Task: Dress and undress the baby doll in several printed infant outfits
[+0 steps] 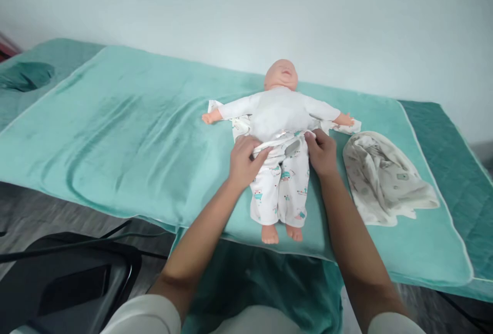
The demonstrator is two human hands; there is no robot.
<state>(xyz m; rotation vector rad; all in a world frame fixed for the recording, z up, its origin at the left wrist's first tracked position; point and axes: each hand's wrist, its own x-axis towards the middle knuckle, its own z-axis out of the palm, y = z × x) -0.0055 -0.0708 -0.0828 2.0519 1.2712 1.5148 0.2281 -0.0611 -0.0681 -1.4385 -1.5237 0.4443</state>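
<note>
A baby doll (283, 111) lies on its back with its arms spread wide and its feet toward me. White printed pants (279, 190) cover its legs. At the waist, my left hand (246, 162) pinches the waistband on the left side between thumb and fingers. My right hand (321, 150) grips the same waistband on the right. The band is bunched and folded between the two hands. Behind the doll's back and under its arms lies a printed cloth (242, 125), its edges showing at both sides.
The doll rests on a green sheet (134, 134) over a padded bed with a face hole (26, 75) at the left. A crumpled printed cloth (385, 177) lies right of my right hand. A white wall (192, 11) stands behind. At the lower left is a black object (69, 282) with a cable.
</note>
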